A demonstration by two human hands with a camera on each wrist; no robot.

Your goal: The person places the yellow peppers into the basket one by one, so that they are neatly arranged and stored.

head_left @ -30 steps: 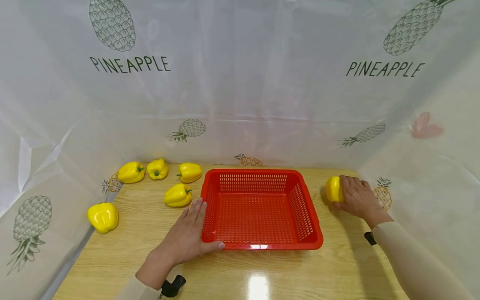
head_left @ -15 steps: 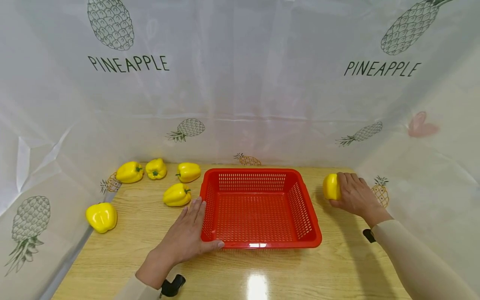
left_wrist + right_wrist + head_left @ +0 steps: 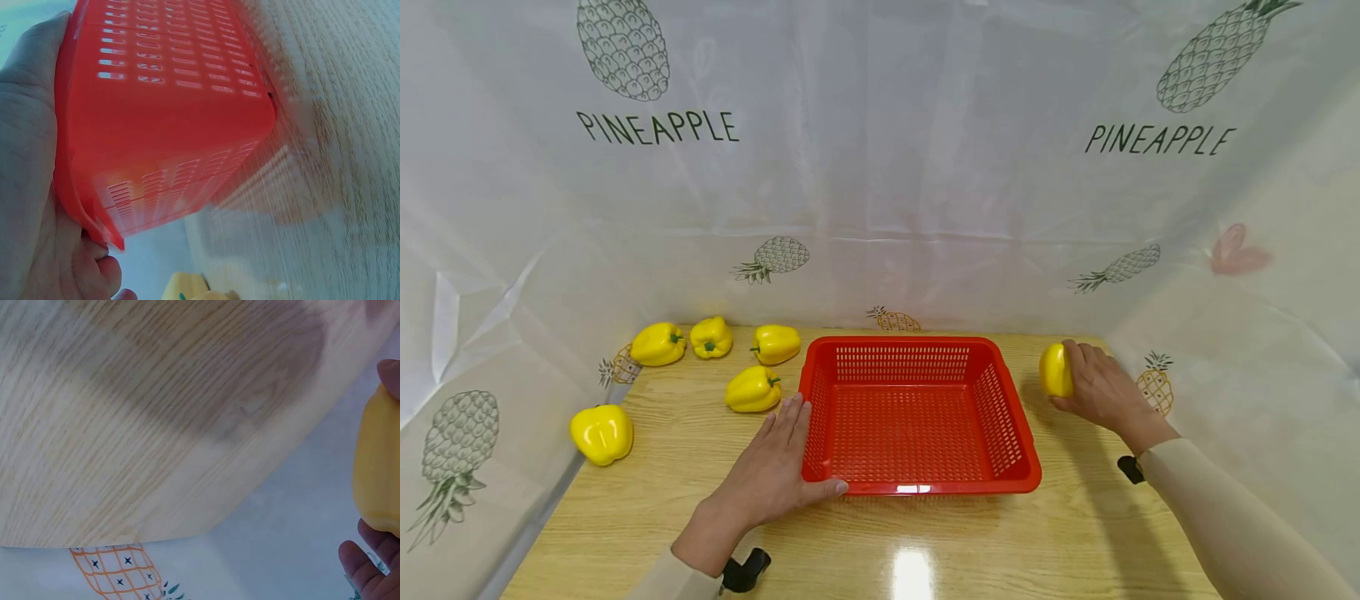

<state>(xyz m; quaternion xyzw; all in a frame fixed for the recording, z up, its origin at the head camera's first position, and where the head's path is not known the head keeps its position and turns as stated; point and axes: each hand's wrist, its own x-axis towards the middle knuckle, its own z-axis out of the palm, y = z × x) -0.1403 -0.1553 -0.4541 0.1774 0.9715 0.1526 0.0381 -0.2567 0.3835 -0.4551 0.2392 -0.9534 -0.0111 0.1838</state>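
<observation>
In the head view a yellow bell pepper (image 3: 1056,370) is held in my right hand (image 3: 1097,385), right of the red basket (image 3: 917,489). The right wrist view catches part of this bell pepper (image 3: 377,465) between the thumb and fingers, raised over the table. My left hand (image 3: 767,468) rests on the basket's near left corner, fingers straight along the left rim and thumb on the front rim. From the left wrist, the basket's perforated outer wall (image 3: 162,119) fills much of the view, with the hand lying against its rim.
Several more yellow bell peppers lie left of the basket, among them one (image 3: 753,389) close to its wall and one (image 3: 602,434) at the table's left edge. Pineapple-print sheeting (image 3: 880,167) walls in the back and sides of the wooden table (image 3: 850,550).
My right hand has moved slightly left and up in the head view, carrying the bell pepper toward the basket. The left hand stays on the basket corner.
</observation>
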